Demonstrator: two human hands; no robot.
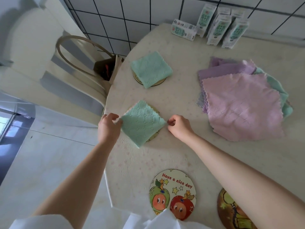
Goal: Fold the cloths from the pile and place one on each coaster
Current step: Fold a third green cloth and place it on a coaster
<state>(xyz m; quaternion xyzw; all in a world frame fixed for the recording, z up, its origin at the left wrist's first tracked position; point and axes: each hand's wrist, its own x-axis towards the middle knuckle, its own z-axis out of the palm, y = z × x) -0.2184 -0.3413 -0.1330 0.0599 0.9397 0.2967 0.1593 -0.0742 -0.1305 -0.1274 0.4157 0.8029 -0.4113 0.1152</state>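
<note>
Head view: left grip (109, 126) and right grip (179, 125) each pinch a corner of the folded green cloth (142, 124), set skewed over the 2nd coaster (154, 136) near the bench (178, 100) edge; uneven release could drag it off-centre or spring the fold open.

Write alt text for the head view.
The left hand and right hand pinch opposite corners of a folded green cloth lying on a coaster. Another folded green cloth covers the far coaster, two near coasters are bare, and the cloth pile sits at right.
</note>
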